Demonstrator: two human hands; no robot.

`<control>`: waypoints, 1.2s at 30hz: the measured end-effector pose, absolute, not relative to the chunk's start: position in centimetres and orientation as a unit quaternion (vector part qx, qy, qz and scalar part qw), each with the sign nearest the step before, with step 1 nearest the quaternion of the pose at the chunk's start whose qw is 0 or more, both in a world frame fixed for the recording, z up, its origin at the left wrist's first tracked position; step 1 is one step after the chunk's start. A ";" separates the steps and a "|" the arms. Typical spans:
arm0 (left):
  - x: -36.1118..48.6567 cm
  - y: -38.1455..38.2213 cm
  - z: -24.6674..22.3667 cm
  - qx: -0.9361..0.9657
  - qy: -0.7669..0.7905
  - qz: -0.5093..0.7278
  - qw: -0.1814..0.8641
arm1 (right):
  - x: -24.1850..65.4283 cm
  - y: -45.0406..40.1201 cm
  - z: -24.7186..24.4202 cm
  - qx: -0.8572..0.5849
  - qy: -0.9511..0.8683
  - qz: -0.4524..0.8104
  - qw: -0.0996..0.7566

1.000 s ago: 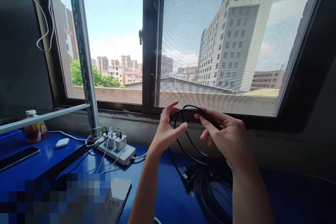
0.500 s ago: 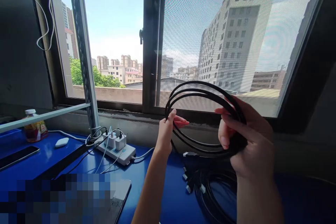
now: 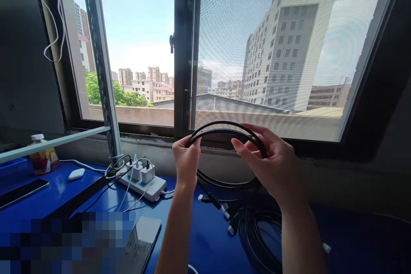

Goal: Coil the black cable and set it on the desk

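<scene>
A black cable (image 3: 221, 124) wound into loops is held up between my two hands, above the blue table. My left hand (image 3: 187, 154) is closed round the left side of the loops. On the right side, my right hand (image 3: 272, 158) has the loops between thumb and fingers, the thumb standing somewhat off. Below my left hand, a dark connector (image 3: 213, 201) with a pale tip hangs near the tabletop; where its cable leads is partly hidden. Coiled black cables (image 3: 253, 244) with pale-tipped plugs lie on the table below, partly behind my right forearm.
At left on the blue table (image 3: 205, 235) are a white power strip (image 3: 146, 186) with chargers and wires, a phone (image 3: 144, 239), another phone (image 3: 24, 192), a white case (image 3: 76, 174) and a bottle (image 3: 43, 154). A metal shelf post (image 3: 102, 64) stands before the window.
Both hands have moved down and left with the looped cable, and my right hand is closer to the left. The loops sit lower, and the hanging connector shows below my left hand.
</scene>
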State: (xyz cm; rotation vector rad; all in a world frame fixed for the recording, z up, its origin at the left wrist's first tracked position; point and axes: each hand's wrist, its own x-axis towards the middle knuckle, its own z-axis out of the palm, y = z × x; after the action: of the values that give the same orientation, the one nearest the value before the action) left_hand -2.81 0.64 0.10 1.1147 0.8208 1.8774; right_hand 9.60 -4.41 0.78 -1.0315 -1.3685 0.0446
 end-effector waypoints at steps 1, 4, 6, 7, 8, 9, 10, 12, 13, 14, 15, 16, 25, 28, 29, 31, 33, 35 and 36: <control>-2.7 0.5 0.1 0.443 0.322 0.744 0.384 | 9.5 -4.6 0.8 -0.448 -0.612 0.043 0.650; -2.5 -0.1 0.3 0.443 0.317 0.749 0.377 | 9.2 -5.0 1.0 -0.415 -0.617 0.109 0.659; -2.5 -0.4 0.4 0.447 0.311 0.746 0.383 | 9.2 -5.0 1.0 -0.395 -0.609 0.140 0.674; -2.5 -0.5 0.4 0.451 0.308 0.743 0.386 | 9.3 -5.0 1.0 -0.387 -0.605 0.155 0.678; -2.5 -0.6 0.5 0.456 0.305 0.740 0.389 | 9.5 -4.9 1.0 -0.380 -0.602 0.170 0.682; -2.5 -0.6 0.5 0.460 0.302 0.737 0.394 | 9.7 -4.8 0.9 -0.373 -0.597 0.184 0.686; -2.5 -0.6 0.5 0.463 0.298 0.733 0.400 | 9.9 -4.7 0.9 -0.368 -0.590 0.194 0.692; -2.4 -0.5 0.4 0.466 0.295 0.722 0.418 | 10.2 -4.7 0.9 -0.365 -0.572 0.204 0.706; -2.3 -0.4 0.4 0.468 0.296 0.711 0.433 | 10.3 -4.8 1.0 -0.366 -0.563 0.206 0.712; -2.1 -0.3 0.3 0.470 0.300 0.698 0.450 | 10.4 -4.9 1.0 -0.368 -0.553 0.205 0.718; -1.9 -0.2 0.2 0.474 0.306 0.681 0.468 | 10.4 -5.0 1.1 -0.372 -0.545 0.202 0.724; -1.7 0.0 0.2 0.479 0.311 0.662 0.486 | 10.4 -5.2 1.3 -0.378 -0.535 0.199 0.729; 0.6 1.1 -1.3 0.595 0.442 0.490 0.459 | 9.5 -6.5 2.0 -0.406 -0.427 0.087 0.803; 0.7 1.2 -1.7 0.617 0.453 0.429 0.480 | 8.8 -6.7 2.1 -0.393 -0.410 0.040 0.822; 0.7 1.2 -1.7 0.618 0.447 0.414 0.496 | 8.6 -6.7 2.1 -0.388 -0.410 0.028 0.825; 0.5 1.1 -1.8 0.624 0.432 0.385 0.526 | 8.1 -6.8 2.1 -0.385 -0.420 0.011 0.821; 0.2 1.0 -1.8 0.636 0.412 0.340 0.557 | 7.6 -6.9 2.0 -0.389 -0.434 -0.005 0.813; 0.0 1.0 -1.9 0.642 0.383 0.285 0.600 | 7.2 -7.1 2.0 -0.397 -0.440 -0.012 0.806; 0.0 1.0 -2.0 0.643 0.368 0.265 0.617 | 7.0 -7.1 2.0 -0.401 -0.441 -0.012 0.803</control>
State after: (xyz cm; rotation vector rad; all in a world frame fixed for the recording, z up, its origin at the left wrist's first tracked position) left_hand -0.03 1.03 -2.01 1.4811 0.8476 0.6113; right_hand 6.99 -7.13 1.98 -0.8582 -0.9446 -0.0267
